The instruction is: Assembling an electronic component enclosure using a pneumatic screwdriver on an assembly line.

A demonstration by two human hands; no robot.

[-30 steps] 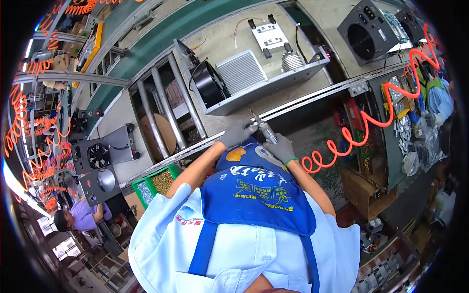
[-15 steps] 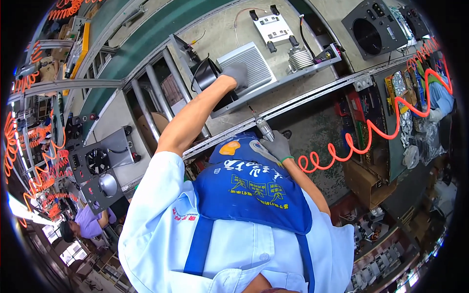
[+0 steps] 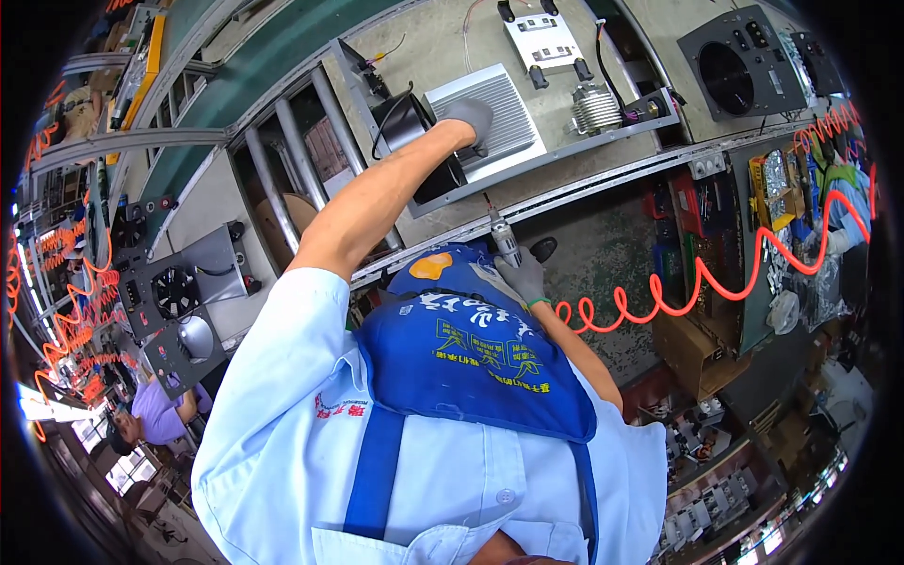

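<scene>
Your left hand [image 3: 468, 118], in a grey glove, has left its place beside the driver's tip and now lies over the left part of the silver finned heat sink [image 3: 510, 108]. You have it on the fins, but I cannot tell from above whether your fingers are clenched, gripping an edge or simply resting. The heat sink sits in the grey metal chassis [image 3: 574, 153] on the bench [image 3: 435, 224], between the black fan housing [image 3: 402, 115] and the ribbed metal cylinder [image 3: 595, 108].

Your right hand [image 3: 524, 280], also gloved, remains wrapped around the silver power screwdriver [image 3: 506, 240], held near the apron with its bit pointing up towards the chassis's front wall. So the change seems to mean that your two hands no longer attend to the tool together: one is at the part, the other keeps the driver ready. The coiled orange hose [image 3: 659, 306] trails away on your right.

As for writing, your blue apron [image 3: 452, 386] carries large white characters and smaller yellow ones, some boxed; your light-blue shirt [image 3: 264, 386] has red lettering on the chest. I can make out none on the heat sink
</scene>
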